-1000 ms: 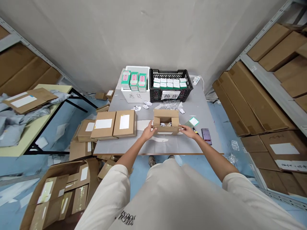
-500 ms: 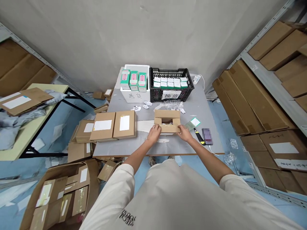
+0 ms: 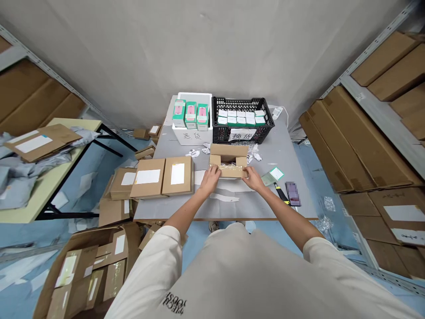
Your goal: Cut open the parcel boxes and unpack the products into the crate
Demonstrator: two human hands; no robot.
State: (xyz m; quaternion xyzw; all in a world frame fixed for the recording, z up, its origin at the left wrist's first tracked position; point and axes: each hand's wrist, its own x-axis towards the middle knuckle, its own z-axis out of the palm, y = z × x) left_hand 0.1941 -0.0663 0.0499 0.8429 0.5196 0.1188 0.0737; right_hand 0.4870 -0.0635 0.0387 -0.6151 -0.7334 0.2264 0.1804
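An opened cardboard box [image 3: 229, 153] stands on the grey table with its flaps raised; what lies inside is mostly hidden. Both front corners of its near flap are gripped: my left hand [image 3: 211, 176] is closed on the left one, and my right hand [image 3: 252, 178] on the right one. Clear tape shows along that flap. Just right of my right hand lies a green and white packet [image 3: 272, 176]. Beyond it are a black and yellow utility knife [image 3: 282, 194] and a phone [image 3: 292, 194].
Two closed cardboard boxes [image 3: 177, 175] sit to the left. At the back stand a white foam bin [image 3: 192, 136] with three green-and-pink boxes and a black crate [image 3: 267, 133] of small boxes. Crumpled paper [image 3: 193, 153] lies between. A large carton [image 3: 133, 239] of parcels is at lower left.
The opened box has moved slightly away from me, with both hands still on its near flap. The near flap now tilts more towards me. My view has shifted a little.
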